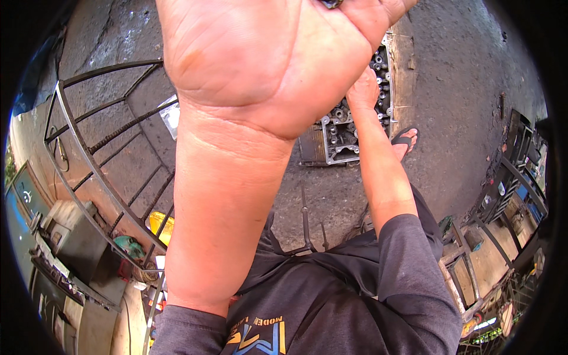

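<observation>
My left hand (266, 59) is raised very near the camera, palm and wrist in full sight. Its fingers run out past the top edge. A sliver of a dark, shiny object (331, 3) shows in it, too little to name. Farther down, my right hand (362, 92) rests at an engine cylinder head (343, 139), a grey metal casting with several bores and valve parts. My left hand covers much of this casting and part of the right hand's fingers, so I cannot see whether those fingers grip anything.
A brown wooden board (403, 71) lies beneath the casting. A curved metal-bar frame (97, 160) stands at left, near a yellow container (161, 226). My sandalled foot (405, 141) is right of the casting. Metal racks (467, 272) stand at lower right, and a thin rod (305, 219) lies before me.
</observation>
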A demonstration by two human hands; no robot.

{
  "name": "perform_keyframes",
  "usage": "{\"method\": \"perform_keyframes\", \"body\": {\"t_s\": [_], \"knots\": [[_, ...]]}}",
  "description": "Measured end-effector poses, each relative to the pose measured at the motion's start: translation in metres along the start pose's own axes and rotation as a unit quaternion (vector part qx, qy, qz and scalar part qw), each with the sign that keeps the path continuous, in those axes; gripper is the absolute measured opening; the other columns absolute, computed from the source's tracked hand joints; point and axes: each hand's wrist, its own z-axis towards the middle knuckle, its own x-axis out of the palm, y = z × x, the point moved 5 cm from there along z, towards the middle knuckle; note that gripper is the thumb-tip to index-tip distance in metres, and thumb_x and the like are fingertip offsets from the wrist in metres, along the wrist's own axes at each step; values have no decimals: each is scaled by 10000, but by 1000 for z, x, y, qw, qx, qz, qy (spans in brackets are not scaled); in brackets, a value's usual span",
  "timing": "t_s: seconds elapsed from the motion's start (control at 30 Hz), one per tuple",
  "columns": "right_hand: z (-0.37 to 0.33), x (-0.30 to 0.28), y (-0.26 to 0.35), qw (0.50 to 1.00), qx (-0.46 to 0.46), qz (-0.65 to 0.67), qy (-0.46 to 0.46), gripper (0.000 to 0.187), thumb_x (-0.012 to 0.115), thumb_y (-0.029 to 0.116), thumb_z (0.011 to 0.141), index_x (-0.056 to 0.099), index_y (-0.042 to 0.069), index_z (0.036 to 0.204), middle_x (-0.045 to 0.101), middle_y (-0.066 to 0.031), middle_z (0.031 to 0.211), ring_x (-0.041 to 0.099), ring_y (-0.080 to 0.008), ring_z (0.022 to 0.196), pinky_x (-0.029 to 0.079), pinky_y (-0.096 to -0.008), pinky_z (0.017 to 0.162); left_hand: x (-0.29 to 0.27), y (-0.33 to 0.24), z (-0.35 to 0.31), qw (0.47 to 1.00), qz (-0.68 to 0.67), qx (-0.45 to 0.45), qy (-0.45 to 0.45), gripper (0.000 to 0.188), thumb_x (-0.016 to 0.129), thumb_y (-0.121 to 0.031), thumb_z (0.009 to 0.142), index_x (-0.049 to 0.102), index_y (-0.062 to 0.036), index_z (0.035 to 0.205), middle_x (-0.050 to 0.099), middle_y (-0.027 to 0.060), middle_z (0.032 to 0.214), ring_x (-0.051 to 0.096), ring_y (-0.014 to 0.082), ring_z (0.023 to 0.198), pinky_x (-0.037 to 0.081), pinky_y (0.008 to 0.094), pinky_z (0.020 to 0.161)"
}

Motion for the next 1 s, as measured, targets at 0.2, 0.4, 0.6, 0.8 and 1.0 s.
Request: {"method": "perform_keyframes", "body": {"t_s": [0.2, 0.4, 0.6, 0.8, 1.0], "knots": [[-2, -7, 7, 999, 34, -12, 10, 80, 699, 206, 887, 730, 136, 910, 685, -55, 956, 662, -310, 951, 563, -449, 816, -3, 3, -1, 1000, 1, 1, -6, 831, 364, -572, 1058, 375, 132, 1500, 414, 306, 1564, 358, 446, 1489, 302, 546, 1241], [-9, -6, -2, 983, 163, 39, 77, 231, 728, 278, 882, 762, 122, 1049, 708, -90, 1079, 665, -327, 1049, 546, -464, 890, -5, 3, -1, 1000, 0, 2, -12, 839, 362, -582, 1055, 379, 129, 1500, 417, 306, 1561, 364, 445, 1485, 308, 543, 1238], [-6, 1, -4, 980, 168, 27, 104, 317, 746, 343, 867, 750, 87, 1054, 703, -122, 1102, 659, -344, 1078, 528, -486, 923, -5, 3, -3, 1000, 0, 6, -15, 846, 359, -592, 1053, 383, 126, 1500, 421, 306, 1558, 370, 445, 1482, 314, 540, 1234], [-6, 1, -4, 989, 127, 5, 78, 233, 752, 283, 869, 743, 103, 1018, 699, -108, 1059, 666, -336, 1045, 545, -476, 869, -6, 3, -2, 1000, -1, 6, -17, 854, 356, -603, 1051, 388, 122, 1500, 424, 306, 1556, 376, 444, 1478, 320, 537, 1231], [-12, 8, -6, 998, 53, 1, 44, 179, 747, 244, 866, 736, 128, 1001, 688, -88, 1029, 673, -331, 1001, 554, -476, 833, -8, 5, -2, 1000, 2, 11, -23, 861, 353, -613, 1048, 392, 119, 1501, 428, 305, 1553, 382, 443, 1475, 326, 534, 1227]]}}
